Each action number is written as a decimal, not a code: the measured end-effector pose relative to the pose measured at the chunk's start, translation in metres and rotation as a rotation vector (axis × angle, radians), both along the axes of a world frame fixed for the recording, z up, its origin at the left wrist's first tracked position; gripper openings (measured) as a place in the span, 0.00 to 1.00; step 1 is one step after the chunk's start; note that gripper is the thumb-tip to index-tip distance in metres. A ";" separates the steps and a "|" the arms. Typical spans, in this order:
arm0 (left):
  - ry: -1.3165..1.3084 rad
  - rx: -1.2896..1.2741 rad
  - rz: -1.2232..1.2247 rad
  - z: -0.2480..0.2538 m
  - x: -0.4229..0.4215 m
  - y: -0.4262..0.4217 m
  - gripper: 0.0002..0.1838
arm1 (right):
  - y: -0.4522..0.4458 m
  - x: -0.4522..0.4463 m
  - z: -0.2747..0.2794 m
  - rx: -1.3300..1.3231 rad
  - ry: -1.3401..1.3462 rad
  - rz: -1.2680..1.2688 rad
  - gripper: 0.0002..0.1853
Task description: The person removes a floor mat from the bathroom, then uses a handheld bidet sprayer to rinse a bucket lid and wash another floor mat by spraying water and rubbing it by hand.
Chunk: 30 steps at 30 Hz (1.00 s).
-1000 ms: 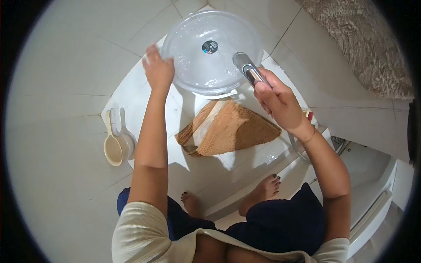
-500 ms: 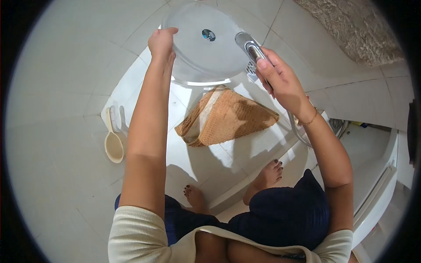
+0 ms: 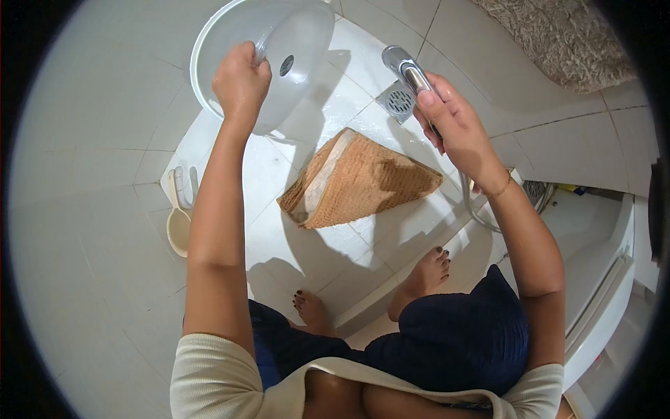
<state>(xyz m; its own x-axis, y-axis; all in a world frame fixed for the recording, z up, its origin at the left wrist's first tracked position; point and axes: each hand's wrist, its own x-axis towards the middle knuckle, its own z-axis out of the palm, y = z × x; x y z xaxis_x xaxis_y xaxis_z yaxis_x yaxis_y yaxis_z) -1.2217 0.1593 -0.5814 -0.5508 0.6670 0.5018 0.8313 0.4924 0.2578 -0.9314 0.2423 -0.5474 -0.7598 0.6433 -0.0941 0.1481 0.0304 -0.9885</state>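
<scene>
My left hand (image 3: 242, 80) is closed round the rim of a translucent plastic basin (image 3: 307, 42), which hangs tilted above the floor at the upper left, a small dark sticker on its base. My right hand (image 3: 457, 126) grips a chrome hand shower (image 3: 408, 68), its head pointing up and left. No clear water stream shows from it. Between my arms a folded brown textured mat (image 3: 370, 181) lies on the white tiles, with darker patches and a pale strip of backing showing.
A metal floor drain (image 3: 400, 102) sits beyond the mat. The shower hose (image 3: 478, 213) loops under my right wrist. At the left stands a cream dipper (image 3: 179, 230). A shaggy rug (image 3: 558, 42) lies top right. A low tiled curb (image 3: 366, 312) runs between my feet.
My left hand has swung the basin to the left and tipped it, uncovering the drain and wet tiles. The right hand with the hand shower has barely moved.
</scene>
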 end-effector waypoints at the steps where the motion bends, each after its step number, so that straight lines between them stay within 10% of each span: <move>1: 0.065 0.027 -0.061 -0.002 -0.001 -0.004 0.09 | 0.000 0.000 0.000 -0.001 -0.002 0.000 0.24; 11: -0.293 0.160 0.272 -0.009 -0.050 0.005 0.10 | -0.001 0.008 0.007 -0.071 0.013 -0.022 0.24; 14: -0.949 0.729 0.310 -0.028 -0.063 0.012 0.10 | 0.002 0.012 0.005 -0.097 0.046 -0.065 0.24; 20: -1.662 1.080 0.214 -0.102 -0.103 0.027 0.19 | 0.013 0.014 0.001 -0.087 0.074 -0.204 0.25; 30: -1.607 1.119 0.235 -0.129 -0.093 0.072 0.17 | 0.002 0.019 -0.001 -0.223 -0.020 -0.053 0.27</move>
